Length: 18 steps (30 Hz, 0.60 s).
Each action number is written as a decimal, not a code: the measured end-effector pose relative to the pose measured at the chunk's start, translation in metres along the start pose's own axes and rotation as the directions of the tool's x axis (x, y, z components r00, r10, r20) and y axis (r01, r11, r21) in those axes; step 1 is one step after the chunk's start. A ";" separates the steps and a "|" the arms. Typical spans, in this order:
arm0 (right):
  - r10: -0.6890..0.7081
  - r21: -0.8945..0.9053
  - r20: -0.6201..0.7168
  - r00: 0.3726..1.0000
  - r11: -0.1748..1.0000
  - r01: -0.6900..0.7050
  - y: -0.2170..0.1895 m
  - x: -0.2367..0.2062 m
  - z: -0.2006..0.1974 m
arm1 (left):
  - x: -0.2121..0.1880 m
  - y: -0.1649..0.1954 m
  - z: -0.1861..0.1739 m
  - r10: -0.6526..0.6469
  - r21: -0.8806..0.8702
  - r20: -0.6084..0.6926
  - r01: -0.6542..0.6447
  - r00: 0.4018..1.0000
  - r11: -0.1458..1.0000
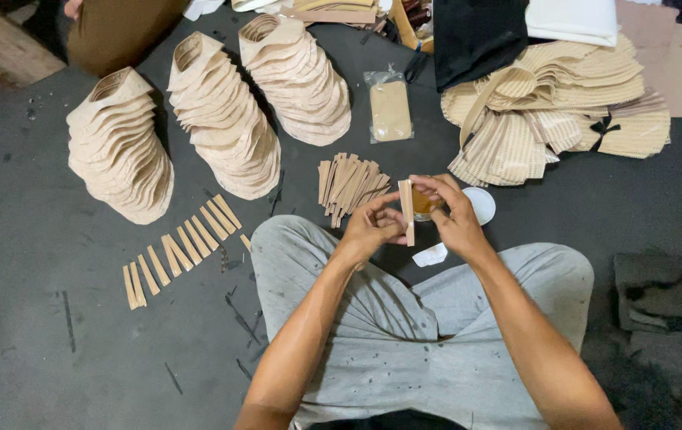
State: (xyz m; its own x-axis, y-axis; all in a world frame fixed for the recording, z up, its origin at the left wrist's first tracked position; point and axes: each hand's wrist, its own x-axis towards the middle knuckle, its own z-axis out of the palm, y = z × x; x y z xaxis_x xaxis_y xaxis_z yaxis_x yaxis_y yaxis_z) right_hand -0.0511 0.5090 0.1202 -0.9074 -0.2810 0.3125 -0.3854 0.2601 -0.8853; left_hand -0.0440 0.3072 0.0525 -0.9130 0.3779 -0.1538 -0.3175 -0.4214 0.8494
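Observation:
I sit cross-legged on a dark mat in grey trousers. My left hand and my right hand together pinch a narrow tan strip, held upright between them above my knees. Just behind the strip, partly hidden by my right hand, stands a small jar of amber glue, and beside it lies its white lid. A loose pile of the same tan strips lies just beyond my left hand.
A row of several strips is laid out at the left. Three stacks of beige shaped pieces stand farther back. A heap of ribbed tan pieces is at the right, a clear packet at the centre, and a dark cloth at the far right.

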 end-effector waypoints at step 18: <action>-0.061 -0.149 0.039 0.997 0.987 0.066 -0.010 -0.029 0.001 | -0.001 0.009 0.003 -0.030 -0.147 -0.055 0.022 0.998 0.989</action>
State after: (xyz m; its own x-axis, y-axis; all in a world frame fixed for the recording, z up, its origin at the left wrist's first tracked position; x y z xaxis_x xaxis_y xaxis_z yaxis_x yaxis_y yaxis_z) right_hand -0.0205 0.5135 0.1189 -0.8750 -0.3318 0.3526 -0.4654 0.3758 -0.8014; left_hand -0.0456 0.3054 0.0620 -0.9157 0.3447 -0.2067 -0.3715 -0.5297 0.7625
